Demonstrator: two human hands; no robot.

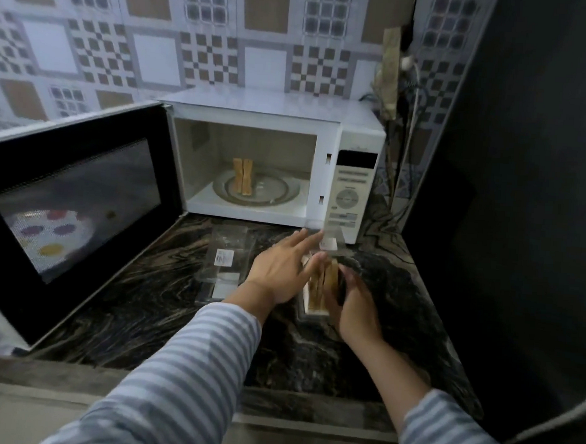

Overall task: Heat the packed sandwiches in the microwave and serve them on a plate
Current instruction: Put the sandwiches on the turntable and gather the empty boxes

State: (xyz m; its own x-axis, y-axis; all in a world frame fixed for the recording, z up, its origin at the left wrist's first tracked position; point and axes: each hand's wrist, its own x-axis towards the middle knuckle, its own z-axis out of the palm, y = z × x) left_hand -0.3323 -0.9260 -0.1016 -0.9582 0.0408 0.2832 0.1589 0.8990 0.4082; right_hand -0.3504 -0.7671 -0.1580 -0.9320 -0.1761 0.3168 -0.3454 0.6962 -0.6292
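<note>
In the middle of the frame a white microwave oven (275, 159) stands on a dark marbled stone desk (149, 302), its black-framed door (69, 204) swung wide open toward the left of the frame. Inside, on the round glass turntable plate (279, 192), two toasted sandwich halves (243, 177) stand upright side by side, touching.

Below the oven, lower centre, an empty clear plastic sandwich box (225, 260) with a white barcode label lies on the desk. Just right of it sits a second clear plastic sandwich pack (316, 292), its transparent lid (331, 238) raised and tilted up toward the oven's control panel (350, 187). Brown sandwich halves (326, 278) stand on edge in this pack.

The left hand (278, 270), in a grey-and-white striped sleeve (186, 373), lies with fingers spread, its fingertips against the left side of the sandwiches and the lid; whether it grips anything I cannot tell. The right hand (357, 304) is curled around the right side of the pack, grasping it.

A patterned tile wall (158, 42) fills the top of the frame.
</note>
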